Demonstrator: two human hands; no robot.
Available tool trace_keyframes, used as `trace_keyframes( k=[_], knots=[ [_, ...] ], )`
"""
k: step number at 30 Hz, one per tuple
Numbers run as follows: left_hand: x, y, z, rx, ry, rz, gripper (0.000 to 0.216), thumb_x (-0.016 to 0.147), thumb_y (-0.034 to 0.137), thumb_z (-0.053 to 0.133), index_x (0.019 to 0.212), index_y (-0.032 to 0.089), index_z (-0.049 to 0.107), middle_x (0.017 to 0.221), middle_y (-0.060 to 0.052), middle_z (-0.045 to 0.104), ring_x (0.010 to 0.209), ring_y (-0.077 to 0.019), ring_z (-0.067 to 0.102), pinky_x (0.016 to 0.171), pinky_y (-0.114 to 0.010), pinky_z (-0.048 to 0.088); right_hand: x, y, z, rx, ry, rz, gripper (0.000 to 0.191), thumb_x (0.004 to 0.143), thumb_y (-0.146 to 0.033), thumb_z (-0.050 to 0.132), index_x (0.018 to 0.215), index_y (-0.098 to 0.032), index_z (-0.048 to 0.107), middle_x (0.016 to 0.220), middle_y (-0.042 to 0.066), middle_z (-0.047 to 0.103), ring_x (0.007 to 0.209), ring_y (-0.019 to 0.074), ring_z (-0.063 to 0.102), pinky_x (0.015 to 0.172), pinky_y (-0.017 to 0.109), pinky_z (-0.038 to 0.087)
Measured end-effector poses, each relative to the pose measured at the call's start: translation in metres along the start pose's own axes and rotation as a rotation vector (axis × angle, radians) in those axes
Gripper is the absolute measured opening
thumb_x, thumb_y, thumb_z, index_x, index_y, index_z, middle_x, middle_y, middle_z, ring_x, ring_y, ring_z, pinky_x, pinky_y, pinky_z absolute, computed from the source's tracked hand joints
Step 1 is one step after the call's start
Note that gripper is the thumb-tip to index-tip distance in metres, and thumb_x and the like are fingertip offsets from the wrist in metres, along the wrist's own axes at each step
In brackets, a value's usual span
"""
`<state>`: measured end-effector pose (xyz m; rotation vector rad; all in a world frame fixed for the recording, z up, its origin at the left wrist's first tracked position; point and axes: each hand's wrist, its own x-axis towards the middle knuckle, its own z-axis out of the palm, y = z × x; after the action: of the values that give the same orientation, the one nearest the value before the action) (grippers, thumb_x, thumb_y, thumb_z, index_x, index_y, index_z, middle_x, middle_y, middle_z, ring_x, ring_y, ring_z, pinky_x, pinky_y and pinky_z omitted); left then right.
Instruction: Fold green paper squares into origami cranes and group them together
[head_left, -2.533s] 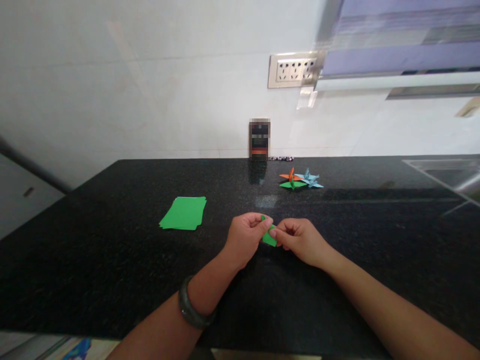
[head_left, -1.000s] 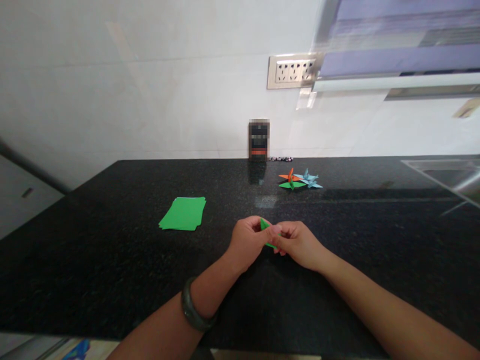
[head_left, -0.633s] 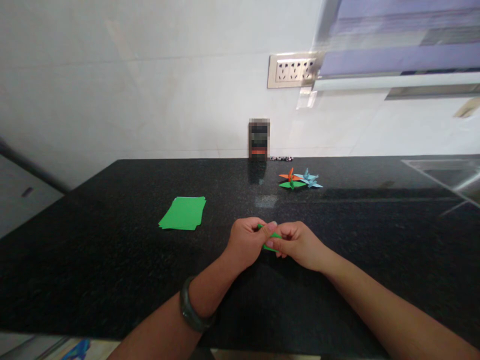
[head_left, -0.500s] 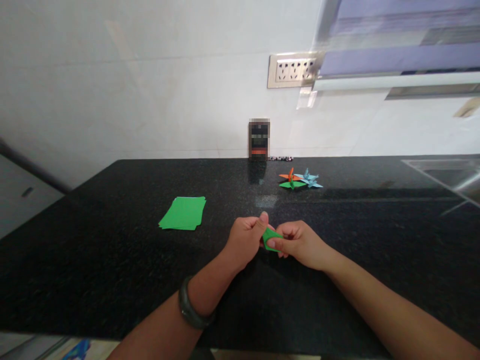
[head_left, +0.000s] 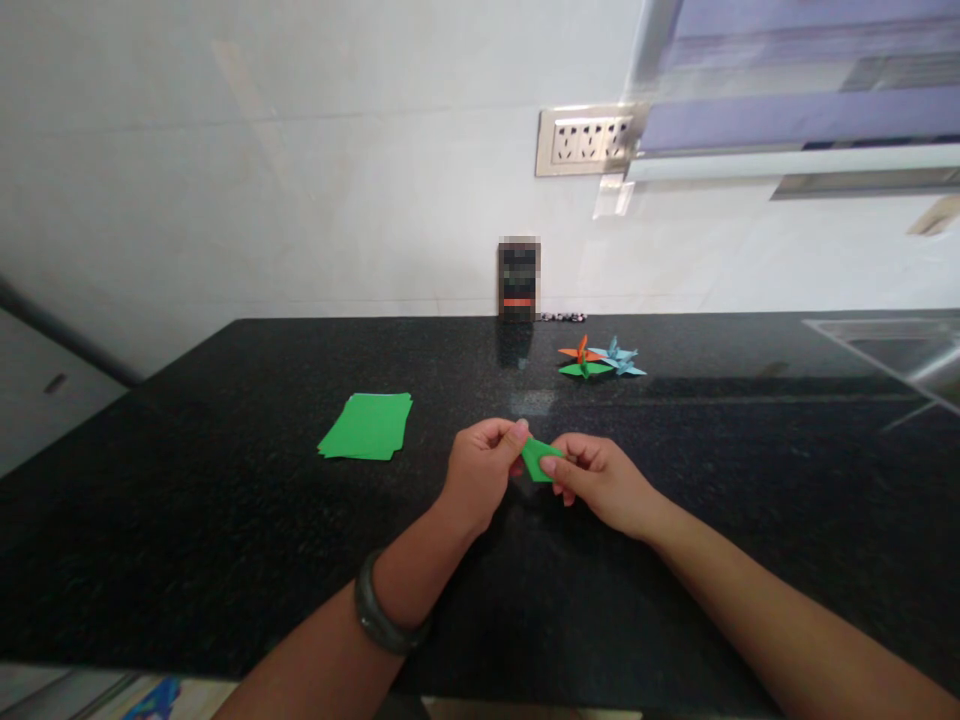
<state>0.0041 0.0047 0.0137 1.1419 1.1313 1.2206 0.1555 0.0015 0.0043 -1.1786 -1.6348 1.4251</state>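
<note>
Above the black countertop (head_left: 225, 520), folded green paper (head_left: 535, 460) spans between the left hand (head_left: 484, 465), fingers pinching its far left corner, and the right hand (head_left: 604, 482), clasping its right side.

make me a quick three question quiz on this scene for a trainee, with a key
1. What do the left hand and right hand hold between them? a) scissors b) folded green paper c) a pen
2. True or false: the orange paper bird is in the right hand.
3. Fill the gap: the stack of green sheets lies to the ____ of both hands.

Key: 1 b; 2 false, the orange paper bird rests on the black counter; 3 left.
</note>
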Motion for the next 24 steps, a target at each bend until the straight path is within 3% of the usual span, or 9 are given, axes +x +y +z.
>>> trace_keyframes(
  k=[3, 7, 11, 15, 19, 24],
  knots=[
    [0.0, -0.001, 0.0, 0.017, -0.045, -0.073, 0.019, 0.069, 0.032, 0.063, 0.065, 0.013, 0.058, 0.052, 0.001, 0.057, 0.048, -0.0085, 0.051, 0.047, -0.02, 0.039, 0.001, 0.002, -0.001, 0.022, 0.101, -0.027, 0.028, 0.076, -0.043, 0.056, 0.07, -0.016, 0.051, 0.056, -0.004, 0.049, 0.044, 0.006, 0.043, 0.043, 0.019, 0.037],
    [-0.003, -0.006, 0.002, 0.094, -0.262, -0.223, 0.017, 0.063, 0.024, 0.067, 0.063, 0.014, 0.054, 0.054, 0.0, 0.06, 0.048, -0.0099, 0.055, 0.047, -0.021, 0.04, 0.002, 0.003, -0.003, 0.042, 0.236, -0.047, 0.029, 0.075, -0.045, 0.057, 0.072, -0.017, 0.051, 0.056, -0.004, 0.05, 0.044, 0.0067, 0.043, 0.041, 0.02, 0.037],
    [-0.005, -0.013, 0.004, 0.08, -0.364, -0.223, 0.015, 0.061, 0.022, 0.068, 0.065, 0.013, 0.057, 0.057, 0.0, 0.061, 0.051, -0.0092, 0.055, 0.051, -0.021, 0.04, 0.001, 0.001, -0.004, 0.036, 0.164, -0.065, 0.03, 0.07, -0.044, 0.063, 0.068, -0.016, 0.054, 0.054, -0.003, 0.054, 0.044, 0.0077, 0.047, 0.041, 0.02, 0.037],
    [-0.006, -0.012, 0.004, 0.047, -0.327, -0.177, 0.018, 0.063, 0.029, 0.067, 0.06, 0.012, 0.06, 0.055, -0.001, 0.06, 0.05, -0.0083, 0.052, 0.05, -0.021, 0.038, 0.0, -0.002, -0.004, 0.068, 0.125, -0.069, 0.029, 0.07, -0.043, 0.065, 0.066, -0.015, 0.058, 0.054, 0.001, 0.06, 0.047, 0.0096, 0.053, 0.043, 0.02, 0.038],
    [-0.006, -0.009, 0.004, -0.009, -0.222, -0.208, 0.022, 0.061, 0.032, 0.07, 0.062, 0.012, 0.061, 0.059, -0.002, 0.063, 0.053, -0.0093, 0.054, 0.052, -0.021, 0.041, 0.0, -0.002, -0.003, 0.17, 0.173, -0.084, 0.03, 0.067, -0.041, 0.068, 0.078, -0.015, 0.061, 0.058, 0.0, 0.062, 0.048, 0.01, 0.055, 0.044, 0.021, 0.042],
    [-0.006, -0.009, 0.005, -0.092, -0.171, -0.18, 0.019, 0.063, 0.028, 0.07, 0.071, 0.012, 0.064, 0.062, -0.002, 0.065, 0.055, -0.0088, 0.057, 0.055, -0.02, 0.043, 0.001, 0.001, -0.004, 0.145, 0.237, -0.1, 0.025, 0.065, -0.037, 0.07, 0.07, -0.014, 0.063, 0.057, 0.0, 0.062, 0.047, 0.0087, 0.051, 0.045, 0.021, 0.042]
  ],
)
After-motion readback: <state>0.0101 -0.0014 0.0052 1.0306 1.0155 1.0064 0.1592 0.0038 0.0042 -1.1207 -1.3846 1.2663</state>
